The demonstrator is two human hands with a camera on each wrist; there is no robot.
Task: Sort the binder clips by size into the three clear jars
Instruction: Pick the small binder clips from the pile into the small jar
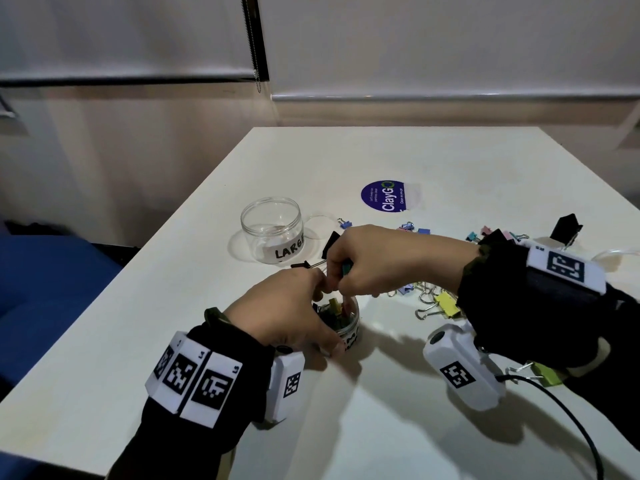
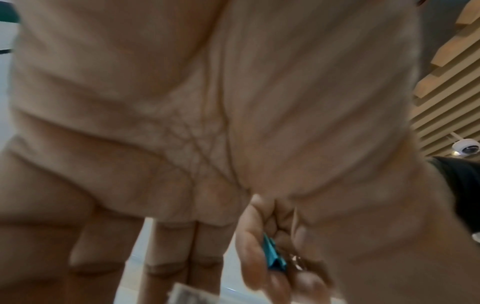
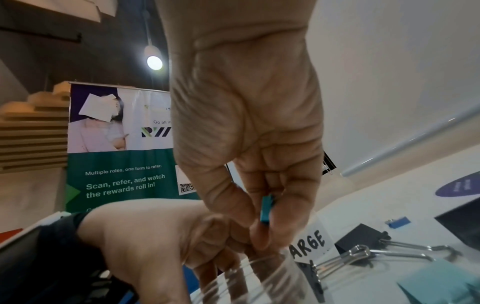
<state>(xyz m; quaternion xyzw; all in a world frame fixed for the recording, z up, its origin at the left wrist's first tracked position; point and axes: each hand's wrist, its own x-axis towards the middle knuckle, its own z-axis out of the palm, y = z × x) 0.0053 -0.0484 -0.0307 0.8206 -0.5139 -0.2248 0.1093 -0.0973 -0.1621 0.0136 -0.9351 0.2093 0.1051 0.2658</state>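
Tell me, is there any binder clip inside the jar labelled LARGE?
No, in the head view the LARGE jar stands empty; only its label shows through the clear wall.

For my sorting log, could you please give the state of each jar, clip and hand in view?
LARGE jar: upright, open, looks empty.
Near jar: open, partly filled with clips.
Teal clip: pinched above near jar.
Right hand: pinches teal clip.
Left hand: grips near jar.
Loose clips: unsorted on table.

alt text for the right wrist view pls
The right hand pinches a small teal binder clip above a clear jar that the left hand steadies. Black binder clips lie on the white table behind.
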